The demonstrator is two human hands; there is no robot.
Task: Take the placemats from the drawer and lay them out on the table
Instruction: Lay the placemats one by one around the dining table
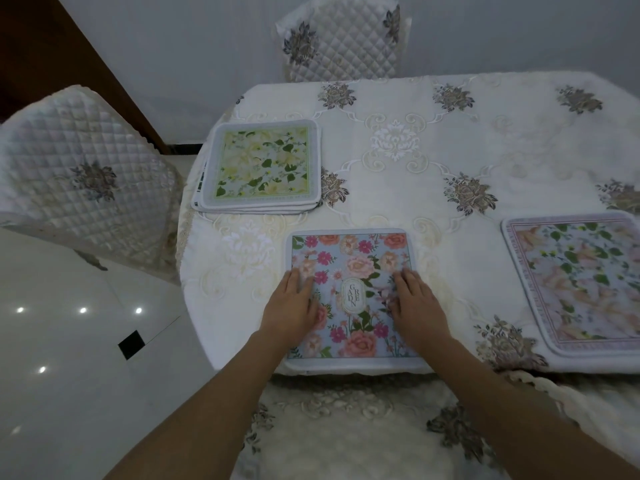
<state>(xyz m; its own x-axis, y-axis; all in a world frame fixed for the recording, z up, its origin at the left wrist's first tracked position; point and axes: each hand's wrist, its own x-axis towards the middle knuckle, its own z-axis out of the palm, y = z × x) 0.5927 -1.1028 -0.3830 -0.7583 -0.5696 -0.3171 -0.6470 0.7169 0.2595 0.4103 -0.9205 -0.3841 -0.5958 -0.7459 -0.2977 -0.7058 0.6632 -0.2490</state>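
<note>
Head view: left hand and right hand pressed flat, fingers straight, on rose placemat at near edge of table. Stack far left, another mat right. Risk judged: mat overhangs edge; sideways push could bunch tablecloth.

Pretty dim, flat lighting; ceiling lights are mirrored as glare dots on the floor, and edges are bent fisheye-style.
</note>
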